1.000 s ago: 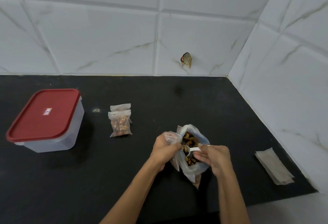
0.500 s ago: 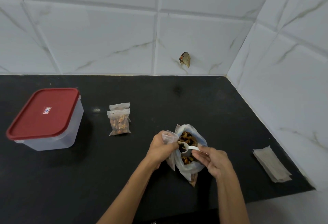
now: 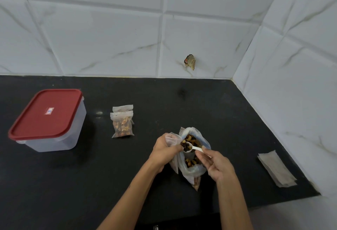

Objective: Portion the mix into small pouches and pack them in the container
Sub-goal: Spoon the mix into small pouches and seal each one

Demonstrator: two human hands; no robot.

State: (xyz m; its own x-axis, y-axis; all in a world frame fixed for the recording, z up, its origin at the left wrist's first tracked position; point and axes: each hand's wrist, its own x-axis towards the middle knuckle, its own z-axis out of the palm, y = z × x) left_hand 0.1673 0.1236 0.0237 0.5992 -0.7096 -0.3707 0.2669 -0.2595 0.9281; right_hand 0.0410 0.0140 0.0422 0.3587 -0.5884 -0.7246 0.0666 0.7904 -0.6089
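Your left hand [image 3: 165,148] grips a small pouch [image 3: 172,138] open beside the mix bag [image 3: 193,164]; your right hand [image 3: 217,166] pinches a loaded white scoop [image 3: 191,148]. Far left of your hands on the bench [image 3: 182,102], the container [image 3: 48,120] carries a lid label too small to read.

We have a single head-worn view, wide-angle, looking forward and down at the black countertop [image 3: 54,184] from close above (tiled walls [image 3: 109,38] fill the upper frame, their corner at the upper right); forearms enter from the bottom edge.
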